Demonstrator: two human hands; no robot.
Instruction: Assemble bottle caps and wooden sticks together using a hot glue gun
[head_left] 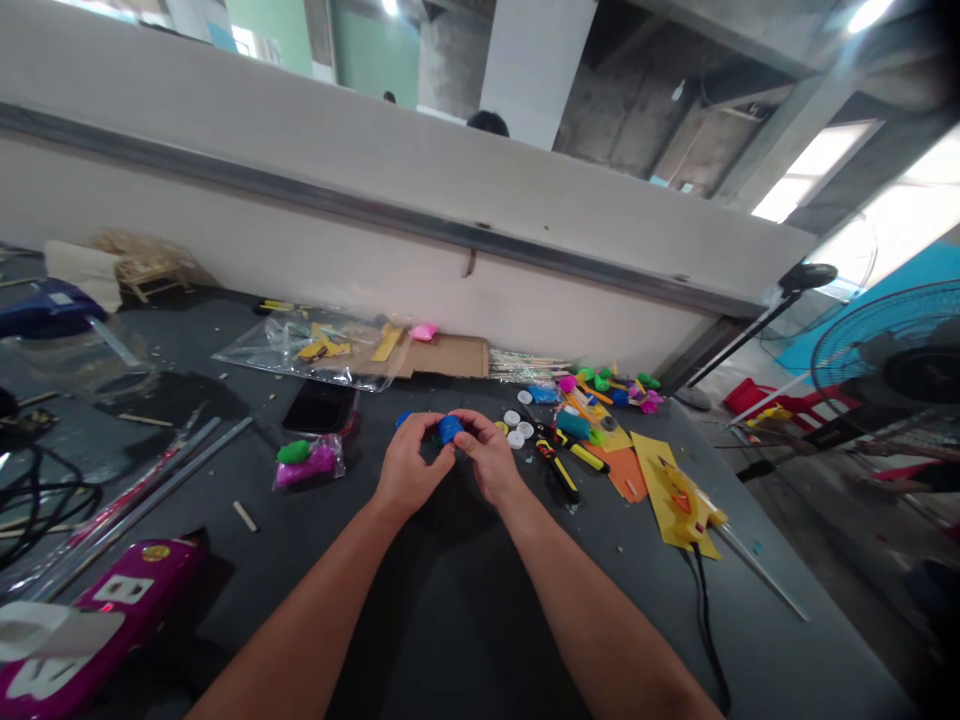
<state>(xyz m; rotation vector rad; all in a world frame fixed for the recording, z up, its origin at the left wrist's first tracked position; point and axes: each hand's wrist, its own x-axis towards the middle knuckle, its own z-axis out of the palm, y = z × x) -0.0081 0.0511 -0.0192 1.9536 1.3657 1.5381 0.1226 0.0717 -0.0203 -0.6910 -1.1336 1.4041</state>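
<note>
My left hand and my right hand meet over the dark table, fingers curled around a small blue lump pinched between them. It looks like blue modelling clay. A second bit of blue shows just behind my left hand's fingers. Several white bottle caps lie just right of my right hand.
A bag with green and magenta clay lies left of my hands, beside a black phone. Yellow-black cutters, yellow and orange paper and coloured clay bits sit at the right. A clear bag, cardboard and a wall stand behind.
</note>
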